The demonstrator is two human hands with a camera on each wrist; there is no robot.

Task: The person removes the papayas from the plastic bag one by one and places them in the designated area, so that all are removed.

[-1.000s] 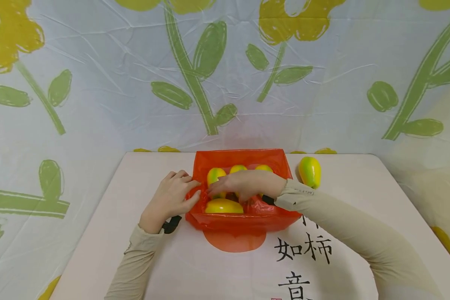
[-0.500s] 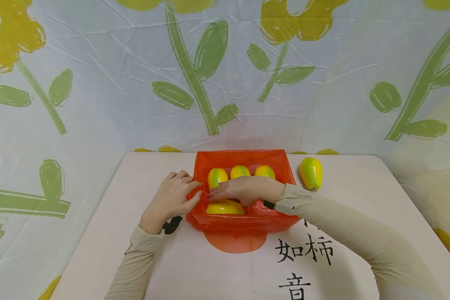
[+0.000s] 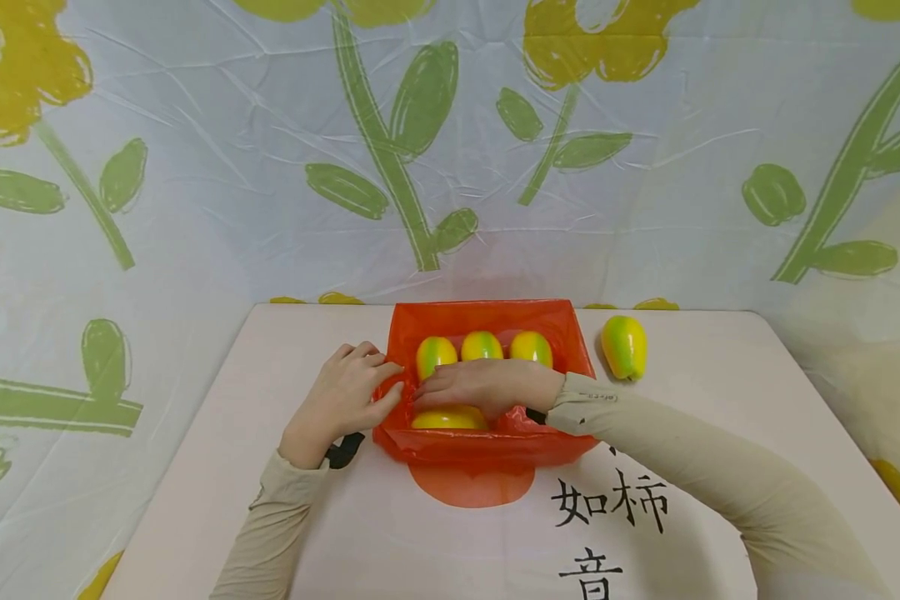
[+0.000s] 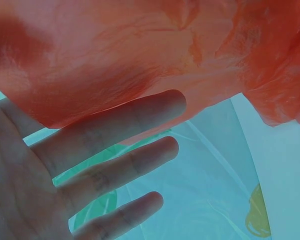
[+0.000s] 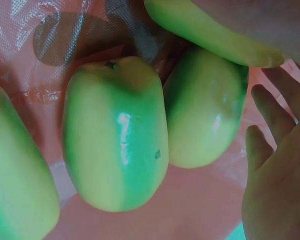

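Note:
A red plastic bag (image 3: 487, 450) stands spread open in a box shape on the table. Inside, three yellow-green mangoes (image 3: 531, 347) sit in a back row, and another mango (image 3: 448, 418) lies sideways at the front left. My left hand (image 3: 341, 404) is at the bag's left edge, touching the film with straight fingers (image 4: 145, 155); its thumb is hidden in the left wrist view. My right hand (image 3: 487, 385) reaches into the bag from the right, fingers extended leftward over the front mango. In the right wrist view, that hand partly covers the front mango (image 5: 210, 30).
One more mango (image 3: 625, 347) lies on the table (image 3: 690, 367), right of the bag. A flower-patterned cloth (image 3: 270, 100) hangs behind and at the sides. Black characters (image 3: 611, 500) and a round orange print (image 3: 471, 486) mark the tabletop in front.
My right hand has shifted slightly toward me, from over the back row onto the front mango, so more of the back mangoes shows. My left hand has stayed put.

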